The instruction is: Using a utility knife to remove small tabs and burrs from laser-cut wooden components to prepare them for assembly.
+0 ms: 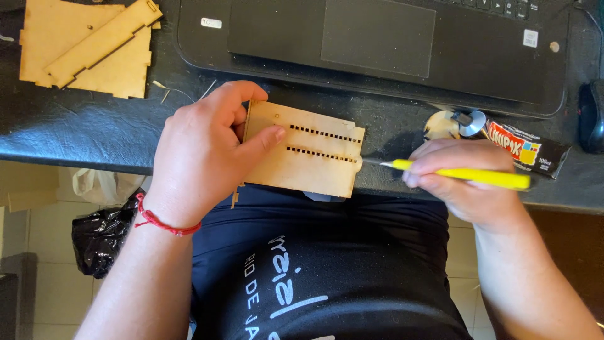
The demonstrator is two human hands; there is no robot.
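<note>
My left hand (201, 151) grips a thin laser-cut wooden panel (308, 154) with two rows of small square slots, thumb pressed on its top face. It is held at the near edge of the dark desk (94, 126). My right hand (465, 179) holds a yellow-handled tool (469, 175) like a pen. The tool's metal tip (372, 162) touches the panel's right edge. A red string bracelet (165, 223) circles my left wrist.
More flat wooden pieces (85, 44) lie at the desk's far left. A black laptop (377, 44) fills the back. A black tube of glue (519, 148) with a round lid (441, 124) lies right of the panel. A mouse (591, 116) sits at the right edge. A black bag (104, 236) is on the floor.
</note>
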